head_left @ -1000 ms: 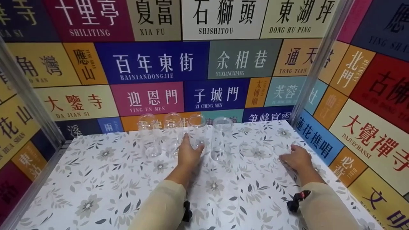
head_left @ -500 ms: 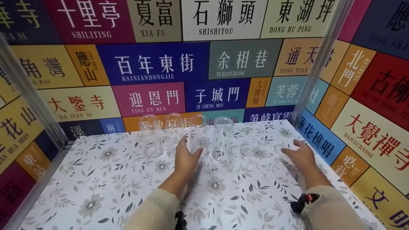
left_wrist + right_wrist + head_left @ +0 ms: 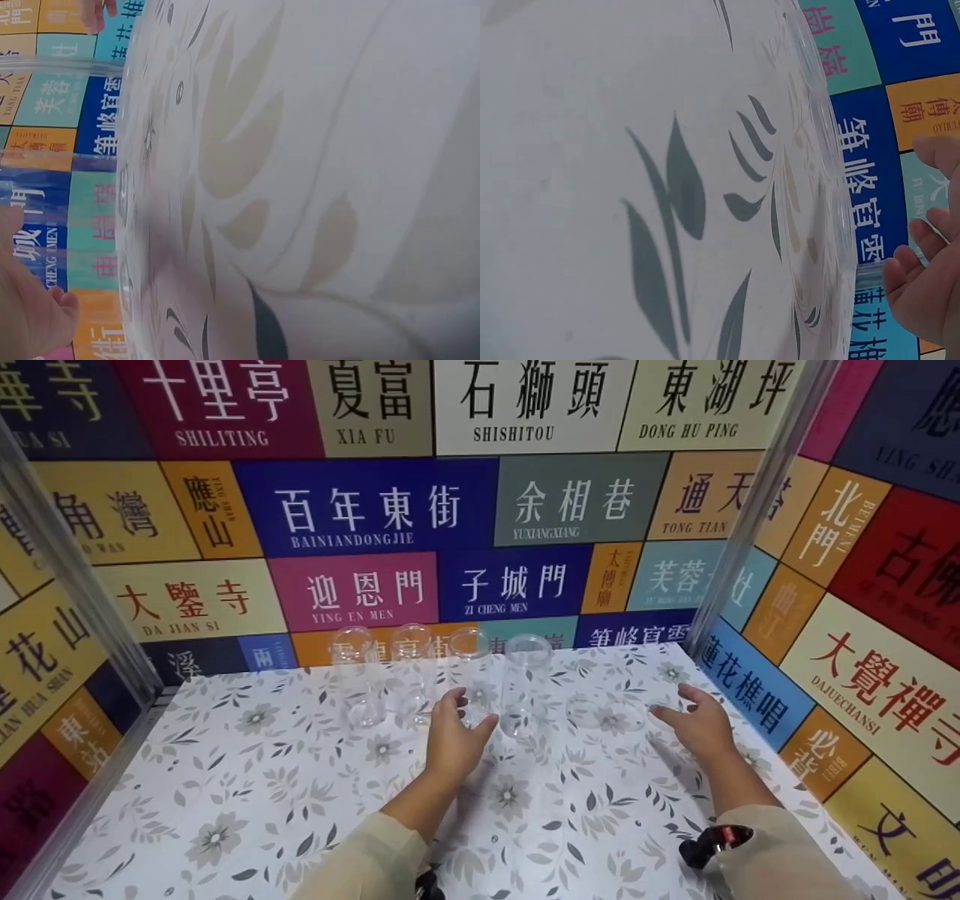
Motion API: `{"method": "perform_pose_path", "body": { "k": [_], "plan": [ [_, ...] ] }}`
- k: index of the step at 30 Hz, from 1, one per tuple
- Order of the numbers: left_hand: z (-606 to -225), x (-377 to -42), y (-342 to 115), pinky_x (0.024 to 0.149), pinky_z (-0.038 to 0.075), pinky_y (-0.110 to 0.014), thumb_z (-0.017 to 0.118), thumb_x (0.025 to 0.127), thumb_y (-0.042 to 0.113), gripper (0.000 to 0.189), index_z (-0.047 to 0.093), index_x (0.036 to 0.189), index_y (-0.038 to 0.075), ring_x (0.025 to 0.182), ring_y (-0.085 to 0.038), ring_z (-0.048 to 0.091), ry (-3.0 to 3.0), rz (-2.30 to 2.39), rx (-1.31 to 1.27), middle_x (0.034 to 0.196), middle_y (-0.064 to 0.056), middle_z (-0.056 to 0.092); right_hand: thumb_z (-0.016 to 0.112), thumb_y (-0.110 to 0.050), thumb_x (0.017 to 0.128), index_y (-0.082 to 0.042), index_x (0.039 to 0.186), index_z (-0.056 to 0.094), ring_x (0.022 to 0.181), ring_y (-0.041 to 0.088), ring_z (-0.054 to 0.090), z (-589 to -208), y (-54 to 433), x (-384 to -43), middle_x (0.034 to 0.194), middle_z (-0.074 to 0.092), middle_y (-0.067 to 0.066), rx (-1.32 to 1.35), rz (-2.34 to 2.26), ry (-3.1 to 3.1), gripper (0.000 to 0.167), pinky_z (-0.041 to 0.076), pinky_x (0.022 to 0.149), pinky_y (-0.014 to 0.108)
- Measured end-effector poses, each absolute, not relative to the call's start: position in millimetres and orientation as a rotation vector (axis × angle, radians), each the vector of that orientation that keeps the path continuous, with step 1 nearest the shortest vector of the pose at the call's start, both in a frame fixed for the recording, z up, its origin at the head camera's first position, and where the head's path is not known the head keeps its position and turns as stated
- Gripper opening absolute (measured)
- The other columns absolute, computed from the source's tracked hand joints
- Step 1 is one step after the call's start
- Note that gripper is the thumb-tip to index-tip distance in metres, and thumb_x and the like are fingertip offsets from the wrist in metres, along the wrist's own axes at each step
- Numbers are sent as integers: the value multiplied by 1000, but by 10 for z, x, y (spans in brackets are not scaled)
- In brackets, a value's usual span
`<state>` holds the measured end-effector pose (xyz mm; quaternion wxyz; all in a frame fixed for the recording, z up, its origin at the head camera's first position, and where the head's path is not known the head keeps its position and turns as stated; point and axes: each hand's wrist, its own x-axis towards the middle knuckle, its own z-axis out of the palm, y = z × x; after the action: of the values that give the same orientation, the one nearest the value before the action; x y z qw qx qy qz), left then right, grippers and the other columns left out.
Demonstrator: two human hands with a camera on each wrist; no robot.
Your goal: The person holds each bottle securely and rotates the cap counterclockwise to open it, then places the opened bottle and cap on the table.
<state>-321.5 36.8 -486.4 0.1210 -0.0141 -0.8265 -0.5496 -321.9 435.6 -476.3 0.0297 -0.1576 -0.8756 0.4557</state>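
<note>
Several clear, open-topped cylinders stand upright in a row near the back of the table. The rightmost clear cylinder is just beyond my left hand, whose thumb and fingers are spread apart with nothing held. That hand partly covers another clear cylinder. To the right of the row, clear low round pieces lie on the table, hard to make out against the pattern. Beside them is my right hand, its fingers loosely bent; I cannot tell whether it touches the nearest piece. In the wrist views, the left hand and right hand appear only at the edges.
A white floral cloth covers the table. Close behind rises a wall panel of coloured place-name signs, with another panel at each side. A metal post stands at the back right corner. Two more clear cylinders stand further left.
My left hand has drawn back from the cylinders, then shifted slightly right. The right hand's fingers have spread from their earlier pose near the clear round pieces. The cylinders keep their places.
</note>
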Motion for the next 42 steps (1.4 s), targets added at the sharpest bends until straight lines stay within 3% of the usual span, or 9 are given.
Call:
{"method": "perform_pose_path", "body": {
  "k": [14,21,32,42],
  "plan": [
    [-4954,-3272,550,126,44,-49,81,97,32,80,41,162,7,152,-36,51,-2529,-1813,-128,162,-15,53,76,-64,92,-17,171,28,162,44,28,-4587,4098,-3257,177,28,16,-423,1462,-2680,103,38,127,61],
    [-4985,-3316,630,127,42,-51,80,96,31,82,39,164,10,155,-38,46,-2542,-1833,-181,168,-16,45,79,-55,93,-16,169,31,161,38,32,-4532,3947,-3234,175,35,11,-301,1480,-2629,99,42,126,56],
    [-4922,-3408,796,134,30,-49,83,94,36,94,31,169,13,163,-34,34,-2648,-1698,-122,174,-13,36,80,-54,93,-22,167,37,162,29,34,-4348,3574,-3128,173,39,3,-204,1598,-2575,92,37,131,53],
    [-4871,-3510,936,136,24,-51,82,95,42,101,21,172,21,167,-30,25,-2736,-1673,-28,179,-7,26,80,-41,97,-17,163,45,159,27,38,-4237,3234,-2986,169,46,3,-19,1682,-2495,78,31,133,52]
  ]
}}
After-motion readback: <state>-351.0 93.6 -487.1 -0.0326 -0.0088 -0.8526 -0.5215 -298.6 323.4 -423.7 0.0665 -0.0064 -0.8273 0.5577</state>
